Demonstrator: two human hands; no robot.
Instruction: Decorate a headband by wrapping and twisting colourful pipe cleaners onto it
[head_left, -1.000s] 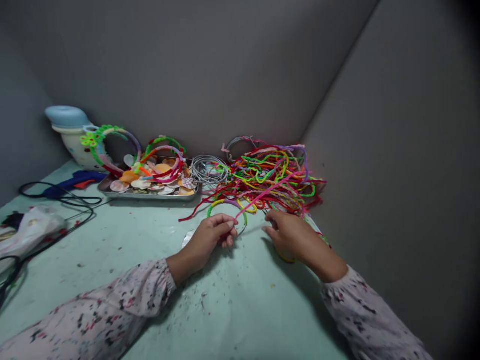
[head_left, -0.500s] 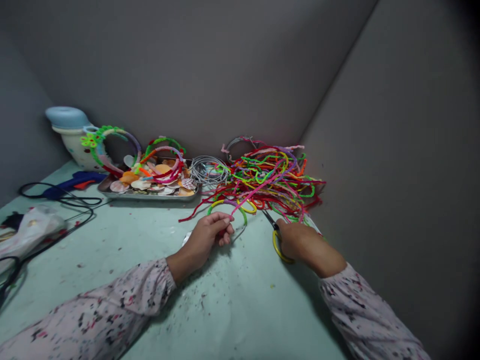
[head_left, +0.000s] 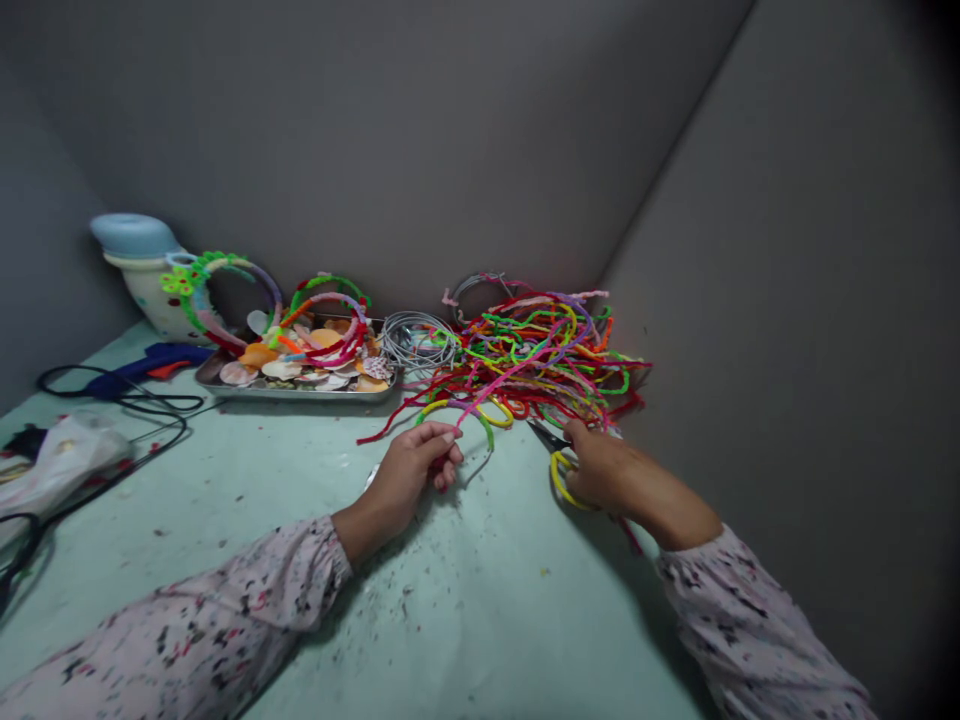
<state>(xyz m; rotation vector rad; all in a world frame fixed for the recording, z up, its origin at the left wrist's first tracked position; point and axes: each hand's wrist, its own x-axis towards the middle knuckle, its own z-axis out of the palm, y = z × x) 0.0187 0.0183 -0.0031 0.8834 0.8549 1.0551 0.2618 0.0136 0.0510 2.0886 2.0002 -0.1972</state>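
Note:
My left hand [head_left: 420,475] pinches a pink pipe cleaner [head_left: 491,387], which stretches up and right into a tangled heap of colourful pipe cleaners [head_left: 555,345]. Just behind the fingers lies a ring [head_left: 491,437] wrapped in green, yellow and purple, with a bare grey wire end. My right hand [head_left: 600,465] is closed on yellow-handled scissors [head_left: 559,485], their dark blades pointing up and left toward the front of the heap. A dark red strand [head_left: 630,535] shows below my right wrist; where it leads is hidden.
A metal tray [head_left: 300,394] of shells, with wrapped rings on it, stands back left beside a coil of grey wire [head_left: 420,340]. Further left are a blue-lidded bottle [head_left: 154,285], a black cable [head_left: 180,430] and a plastic bag [head_left: 71,455]. Grey walls rise behind and at right.
My right hand has moved slightly right with the scissors, and the dark red strand now shows below its wrist. My left hand has shifted slightly left with the pink pipe cleaner.

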